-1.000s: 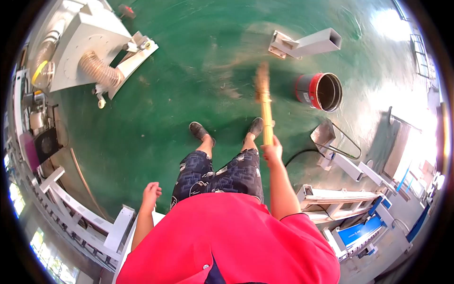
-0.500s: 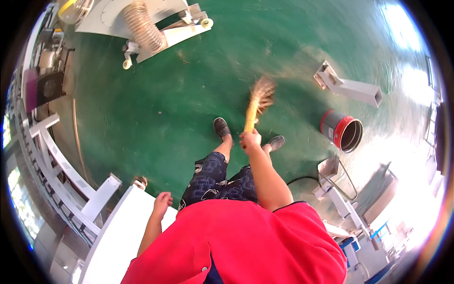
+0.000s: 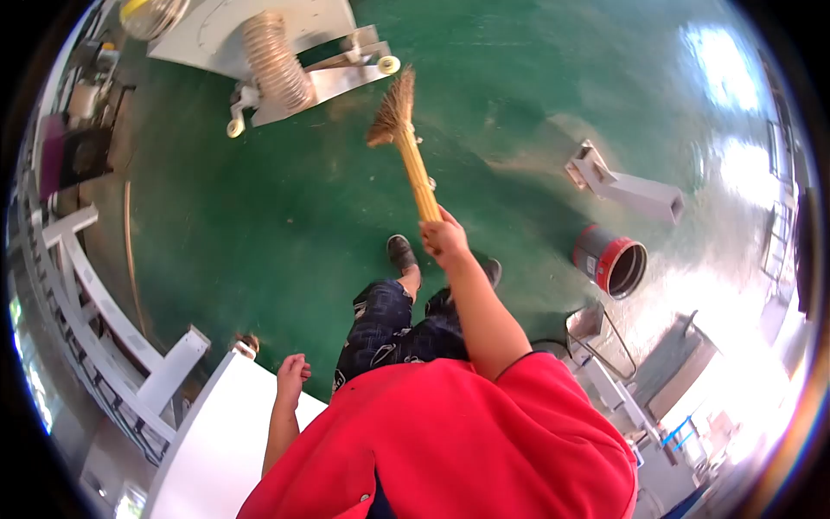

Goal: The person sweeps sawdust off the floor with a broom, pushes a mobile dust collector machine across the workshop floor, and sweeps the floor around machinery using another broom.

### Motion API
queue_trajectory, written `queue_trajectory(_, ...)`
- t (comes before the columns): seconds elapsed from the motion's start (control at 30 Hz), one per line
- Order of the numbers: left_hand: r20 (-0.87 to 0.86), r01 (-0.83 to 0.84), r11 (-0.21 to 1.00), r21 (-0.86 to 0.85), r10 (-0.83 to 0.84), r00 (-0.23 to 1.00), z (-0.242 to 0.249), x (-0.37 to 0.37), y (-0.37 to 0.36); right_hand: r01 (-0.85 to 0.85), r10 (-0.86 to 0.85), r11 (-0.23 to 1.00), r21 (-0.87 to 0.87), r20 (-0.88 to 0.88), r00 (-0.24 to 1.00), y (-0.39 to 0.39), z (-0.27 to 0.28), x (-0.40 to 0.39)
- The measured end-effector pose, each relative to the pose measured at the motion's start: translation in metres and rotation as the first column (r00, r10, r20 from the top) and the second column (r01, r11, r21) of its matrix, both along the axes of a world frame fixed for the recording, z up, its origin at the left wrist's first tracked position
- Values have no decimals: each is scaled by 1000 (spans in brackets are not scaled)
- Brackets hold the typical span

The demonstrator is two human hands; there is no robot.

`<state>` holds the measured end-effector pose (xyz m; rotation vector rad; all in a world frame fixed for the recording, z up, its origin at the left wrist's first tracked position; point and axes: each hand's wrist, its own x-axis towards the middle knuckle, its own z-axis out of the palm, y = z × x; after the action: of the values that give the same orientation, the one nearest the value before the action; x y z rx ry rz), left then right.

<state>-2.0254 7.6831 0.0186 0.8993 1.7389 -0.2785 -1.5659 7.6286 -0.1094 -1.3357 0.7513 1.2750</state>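
Note:
My right hand [image 3: 443, 240] is closed around the yellow handle of a short broom [image 3: 415, 173]. Its brown bristles [image 3: 395, 112] fan out at the far end, pointing away from me over the green floor, short of the wheeled machine base. On the other side, my left hand [image 3: 294, 374] hangs beside a white panel [image 3: 229, 432] with its fingers curled in, and nothing shows in it.
A wheeled machine base [image 3: 333, 85] with a ribbed hose [image 3: 275, 60] stands ahead to the left. On the right lie a grey square metal tube [image 3: 644, 190] and a red-and-grey drum [image 3: 609, 259]. White metal framing [image 3: 117, 303] runs along the left.
My right hand has swung the broom leftward and forward, so its bristles have gone from ahead on the right to nearer the machine base. My left hand stays low, fingers still curled.

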Motion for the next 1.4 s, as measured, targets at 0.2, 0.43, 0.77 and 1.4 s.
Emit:
queue_trajectory(0.2, 2, 165, 984, -59, -166, 986, -18, 45, 16, -68, 220, 884, -463, 284, 933, -186, 17, 121)
queue_trajectory(0.43, -35, 116, 993, 34, -115, 993, 10, 130, 9, -201, 478, 652, -731, 190, 857, -260, -96, 263)
queue_trajectory(0.77, -36, 251, 956, -153, -259, 965, 27, 216, -41, -523, 555, 802, -290, 35, 831, -79, -21, 133)
queue_trajectory(1.4, 83, 478, 879, -1, -476, 876, 23, 340, 38, -655, 962, -156, -739, -264, 68, -430, 127, 391)
